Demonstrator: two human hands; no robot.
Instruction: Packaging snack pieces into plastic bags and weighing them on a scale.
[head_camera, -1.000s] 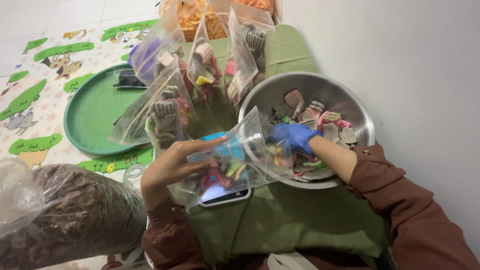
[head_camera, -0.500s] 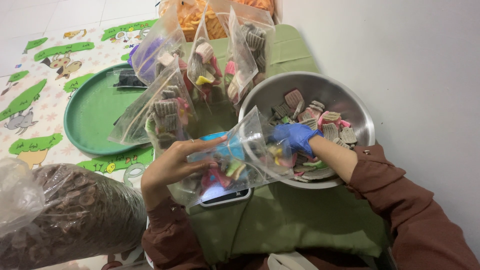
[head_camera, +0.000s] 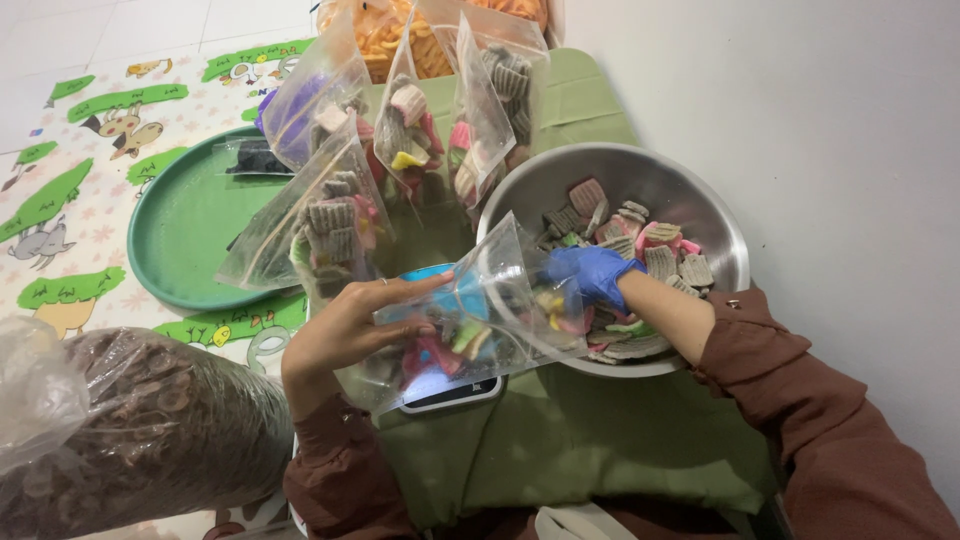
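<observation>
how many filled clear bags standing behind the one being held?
4: one front-left by the green tray, one back-left, one middle, one right near the steel bowl. More may hide behind.

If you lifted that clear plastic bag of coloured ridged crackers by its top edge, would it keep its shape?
Probably not. The clear plastic bag looks thin and creased, so it would likely sag. Its open mouth faces the steel bowl, so tipping might spill crackers. The bare left hand steadies it; the film looks slippery.
</observation>
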